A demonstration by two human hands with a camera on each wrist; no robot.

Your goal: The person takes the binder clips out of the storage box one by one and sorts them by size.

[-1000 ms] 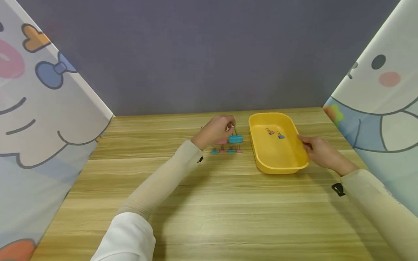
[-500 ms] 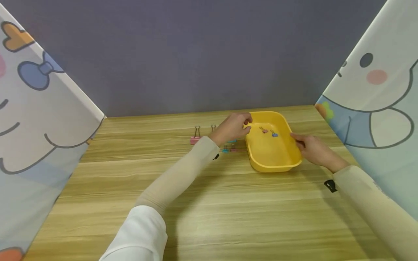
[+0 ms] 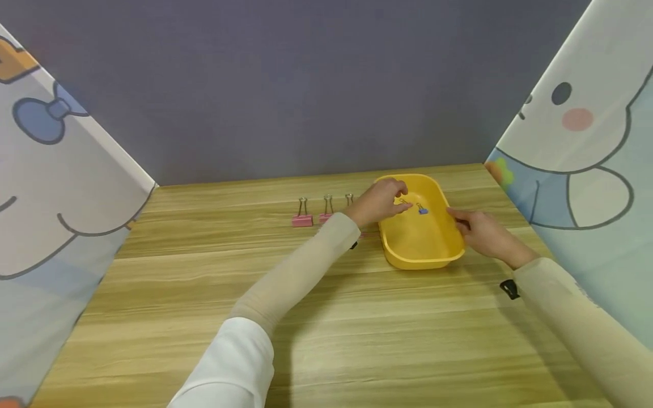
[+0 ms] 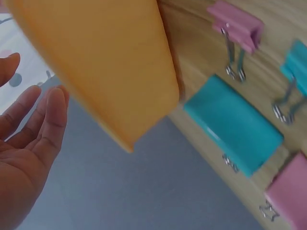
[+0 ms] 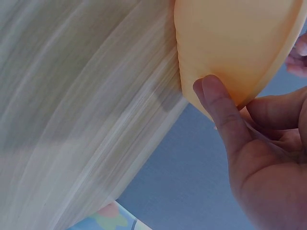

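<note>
My left hand (image 3: 380, 201) reaches over the left side of a yellow tray (image 3: 418, 243), thumb and fingers apart. In the left wrist view, nothing shows between the fingers of that hand (image 4: 31, 143) beside the tray wall (image 4: 105, 57). My right hand (image 3: 490, 235) pinches the tray's right rim, its thumb on the outer wall in the right wrist view. A small blue binder clip (image 3: 423, 211) lies in the tray. Another small clip (image 3: 405, 201) there is partly covered by my left hand.
Left of the tray stand large pink binder clips (image 3: 302, 221) and a large teal binder clip (image 4: 235, 124). A small pink clip (image 4: 237, 24) and a small teal clip (image 4: 298, 67) stand in front. A grey panel (image 3: 316, 90) rises behind the wooden table (image 3: 214, 272).
My left hand has moved right, from the binder clips to over the tray, and its fingers have spread. The right hand keeps its grip on the rim. The head view has shifted slightly.
</note>
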